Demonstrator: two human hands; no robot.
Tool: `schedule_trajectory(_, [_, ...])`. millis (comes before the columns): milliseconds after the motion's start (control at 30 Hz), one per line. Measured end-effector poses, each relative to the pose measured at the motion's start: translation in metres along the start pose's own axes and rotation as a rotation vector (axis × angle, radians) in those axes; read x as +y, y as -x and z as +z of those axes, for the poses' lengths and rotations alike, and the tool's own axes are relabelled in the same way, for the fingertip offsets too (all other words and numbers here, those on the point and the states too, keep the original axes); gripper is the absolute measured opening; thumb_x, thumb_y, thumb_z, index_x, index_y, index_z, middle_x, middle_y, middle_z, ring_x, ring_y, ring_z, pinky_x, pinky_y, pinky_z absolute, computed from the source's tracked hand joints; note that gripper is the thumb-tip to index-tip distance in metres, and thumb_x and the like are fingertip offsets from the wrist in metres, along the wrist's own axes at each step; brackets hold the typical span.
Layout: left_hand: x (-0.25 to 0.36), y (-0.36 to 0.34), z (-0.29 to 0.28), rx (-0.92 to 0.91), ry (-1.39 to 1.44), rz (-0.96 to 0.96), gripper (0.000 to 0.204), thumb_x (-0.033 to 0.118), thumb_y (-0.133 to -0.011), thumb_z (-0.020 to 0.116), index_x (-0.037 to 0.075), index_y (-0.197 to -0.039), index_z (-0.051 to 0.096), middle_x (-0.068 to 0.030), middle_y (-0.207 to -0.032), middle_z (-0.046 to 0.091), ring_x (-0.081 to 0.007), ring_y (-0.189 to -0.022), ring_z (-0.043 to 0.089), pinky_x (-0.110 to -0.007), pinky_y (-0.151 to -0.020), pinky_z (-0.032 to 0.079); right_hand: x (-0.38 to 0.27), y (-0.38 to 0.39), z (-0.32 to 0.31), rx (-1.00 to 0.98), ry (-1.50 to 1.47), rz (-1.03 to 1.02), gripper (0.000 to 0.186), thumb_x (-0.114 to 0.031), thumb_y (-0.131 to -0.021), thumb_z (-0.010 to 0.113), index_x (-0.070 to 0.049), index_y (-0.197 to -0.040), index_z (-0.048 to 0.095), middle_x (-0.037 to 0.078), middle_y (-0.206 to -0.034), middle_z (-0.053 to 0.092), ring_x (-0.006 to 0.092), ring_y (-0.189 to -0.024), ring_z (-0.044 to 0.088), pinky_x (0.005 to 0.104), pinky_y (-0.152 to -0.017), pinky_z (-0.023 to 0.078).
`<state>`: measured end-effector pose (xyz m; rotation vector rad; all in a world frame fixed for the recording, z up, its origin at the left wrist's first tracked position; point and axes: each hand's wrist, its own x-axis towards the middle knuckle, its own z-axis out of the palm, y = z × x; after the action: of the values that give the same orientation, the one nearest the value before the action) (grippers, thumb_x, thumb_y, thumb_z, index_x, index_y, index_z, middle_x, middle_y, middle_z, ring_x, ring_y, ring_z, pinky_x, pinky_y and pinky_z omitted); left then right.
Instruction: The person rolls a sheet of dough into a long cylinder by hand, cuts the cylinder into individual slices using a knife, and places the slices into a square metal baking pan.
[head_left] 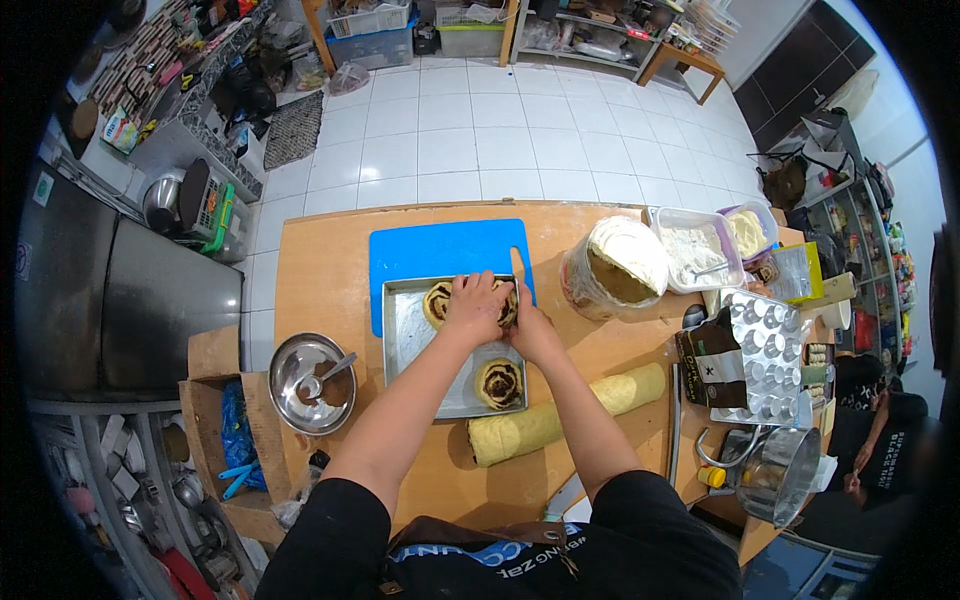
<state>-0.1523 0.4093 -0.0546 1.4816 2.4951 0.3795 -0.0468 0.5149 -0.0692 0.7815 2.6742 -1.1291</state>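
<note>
In the upper part of a rectangular metal baking pan [402, 385], both my hands are at a swirled dough roll [509, 302] with dark filling. My left hand [475, 308] grips it from the left, fingers bent over it. My right hand [534, 330] holds its right side, thumb and fingers partly hidden. Another swirled roll [436, 302] lies just left of my left hand, partly covered by it. A third roll [499, 384] sits in the pan's lower right corner. Below my right forearm, a long uncut dough log [520, 432] lies diagonally on the table.
The pan overlaps a blue cutting board [440, 247]. A steel bowl [290, 375] with a spoon stands left. At right are a large tub [590, 285], a flour container [690, 240], a muffin tray [770, 350] and a mixer bowl [780, 480]. Another person [870, 440] is at far right.
</note>
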Motion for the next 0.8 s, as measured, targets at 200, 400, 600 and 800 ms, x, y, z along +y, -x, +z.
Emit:
schedule_trajectory(200, [0.004, -0.008, 0.013, 0.022, -0.145, -0.018, 0.061, 0.020, -0.060, 0.078, 0.014, -0.118, 0.058, -0.0099, -0.107, 0.052, -0.0282, -0.107, 0.051, -0.042, -0.092, 0.036, 0.000, -0.002, 0.005, 0.035, -0.005, -0.010, 0.084, 0.000, -0.074, 0.058, -0.001, -0.146, 0.015, 0.030, -0.101, 0.063, 0.0460, -0.095, 0.061, 0.0491, -0.080, 0.050])
schedule_trajectory(400, [0.001, 0.006, 0.006, 0.086, 0.111, 0.039, 0.058, 0.012, -0.060, 0.077, 0.009, -0.113, 0.056, -0.0142, -0.117, 0.049, -0.0329, -0.114, 0.049, -0.044, -0.095, 0.040, -0.001, 0.000, 0.002, 0.026, -0.031, 0.007, 0.083, 0.001, -0.074, 0.057, -0.002, -0.146, 0.015, 0.031, -0.102, 0.062, 0.0465, -0.096, 0.061, 0.0499, -0.083, 0.049])
schedule_trajectory(600, [-0.002, 0.002, 0.014, 0.003, 0.224, 0.045, 0.065, 0.007, -0.060, 0.076, 0.008, -0.120, 0.050, -0.0147, -0.123, 0.048, -0.0343, -0.119, 0.048, -0.045, -0.100, 0.041, 0.006, -0.005, 0.006, 0.048, 0.008, 0.011, 0.081, 0.000, -0.075, 0.057, -0.003, -0.146, 0.016, 0.031, -0.104, 0.062, 0.0468, -0.099, 0.060, 0.0504, -0.085, 0.048])
schedule_trajectory(800, [-0.009, 0.002, 0.012, 0.093, 0.226, 0.117, 0.072, 0.011, -0.062, 0.077, 0.010, -0.128, 0.047, -0.0118, -0.128, 0.049, -0.0310, -0.121, 0.047, -0.044, -0.104, 0.036, -0.006, -0.002, -0.001, 0.025, 0.064, 0.093, 0.080, -0.003, -0.077, 0.060, -0.007, -0.145, 0.020, 0.029, -0.103, 0.062, 0.0454, -0.097, 0.061, 0.0518, -0.079, 0.050])
